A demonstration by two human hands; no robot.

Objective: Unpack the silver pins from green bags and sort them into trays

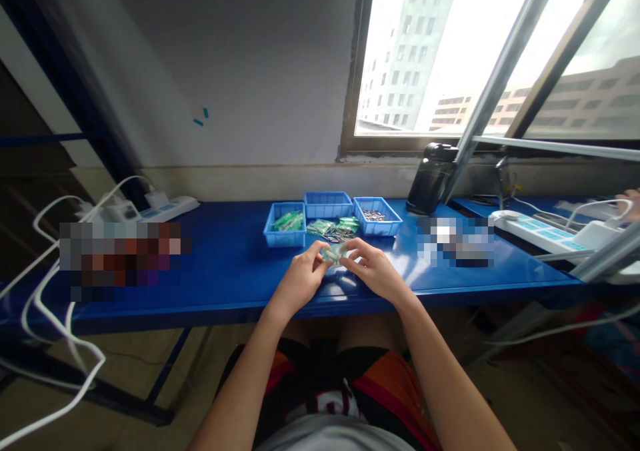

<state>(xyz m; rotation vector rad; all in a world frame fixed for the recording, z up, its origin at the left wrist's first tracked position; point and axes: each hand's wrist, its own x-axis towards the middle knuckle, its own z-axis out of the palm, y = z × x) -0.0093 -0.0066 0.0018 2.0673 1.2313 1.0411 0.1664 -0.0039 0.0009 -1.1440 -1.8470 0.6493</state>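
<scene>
Over the blue table, near its front edge, a small clear, greenish plastic packet is pinched between both hands. My left hand grips its left side with thumb and fingertips. On the other side my right hand has its fingers closed on the packet's right edge. What lies inside is too small to make out. Just beyond the hands, green packets and small metal pieces lie in a loose pile. More green packets fill the left blue tray; small metal pieces are in the right blue tray.
A third blue tray stands behind the pile. At the right rear is a black flask. White power strips with cables lie at the left, and another power strip at the right. Blurred items sit at both sides.
</scene>
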